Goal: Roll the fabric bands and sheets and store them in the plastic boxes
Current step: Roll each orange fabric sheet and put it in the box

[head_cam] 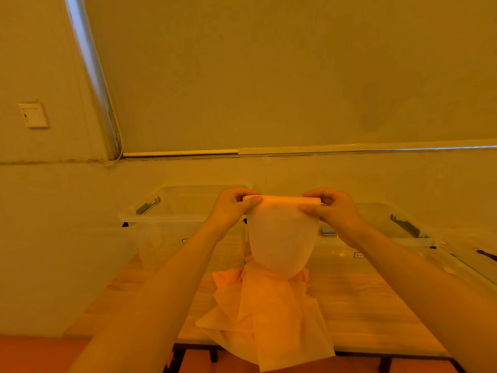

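A long pale fabric band [281,238] hangs from a short rolled part held up in front of me. My left hand [234,208] pinches the roll's left end and my right hand [332,208] pinches its right end. The band runs down to a heap of orange fabric sheets [266,310] on the wooden table [363,313], and one strip droops over the front edge. A clear plastic box [166,219] stands behind my left hand. A second clear box [384,232] stands behind my right hand.
A third clear container or lid [468,262] lies at the table's right end. The wall rises just behind the boxes, with a roller blind and bead chain [113,114] above and a wall switch [33,114] at left.
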